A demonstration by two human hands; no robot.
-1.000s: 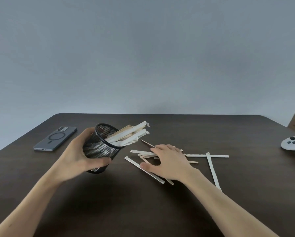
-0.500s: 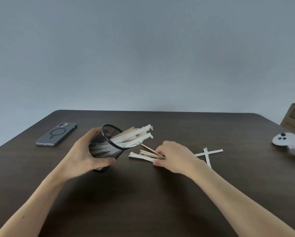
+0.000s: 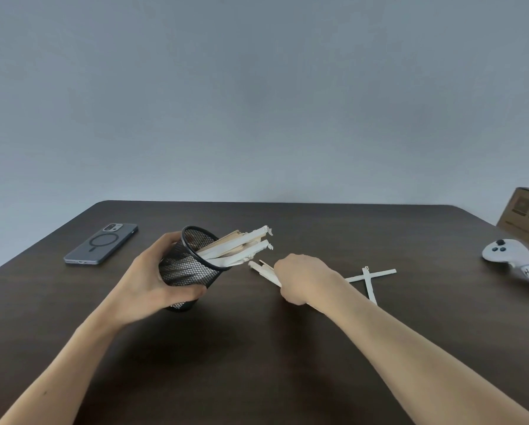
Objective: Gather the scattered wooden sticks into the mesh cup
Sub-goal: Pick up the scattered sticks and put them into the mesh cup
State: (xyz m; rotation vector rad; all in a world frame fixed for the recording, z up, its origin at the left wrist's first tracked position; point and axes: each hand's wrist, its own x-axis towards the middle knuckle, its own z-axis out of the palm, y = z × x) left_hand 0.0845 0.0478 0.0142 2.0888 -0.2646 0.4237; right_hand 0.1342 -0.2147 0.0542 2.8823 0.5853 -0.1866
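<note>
Near the middle of the dark worktop (image 3: 257, 348), your left hand (image 3: 146, 280) wraps around the black mesh cup (image 3: 189, 271), fingers behind its far wall and thumb across the near side close to the base. You hold the cup tilted, its mouth leaning to the right, its base at or just above the worktop; whether it touches cannot be told. A sheaf of pale wooden sticks (image 3: 238, 245) already sits in the cup, their ragged ends jutting out past the rim to the right.

Just right of the cup, your right hand (image 3: 303, 279) is closed over a small bundle of sticks (image 3: 264, 269); their free ends point toward the cup's mouth and lie just below the ends of the sticks inside it, near but apart from the rim. Further right of the cup, beyond your right wrist, two loose sticks (image 3: 369, 276) lie crossed on the worktop.

Left of the cup and further back, a grey phone (image 3: 102, 243) lies face down. Well to the right of the cup, a white controller (image 3: 511, 256) rests near the worktop's edge, with a cardboard box (image 3: 528, 217) just behind it.
</note>
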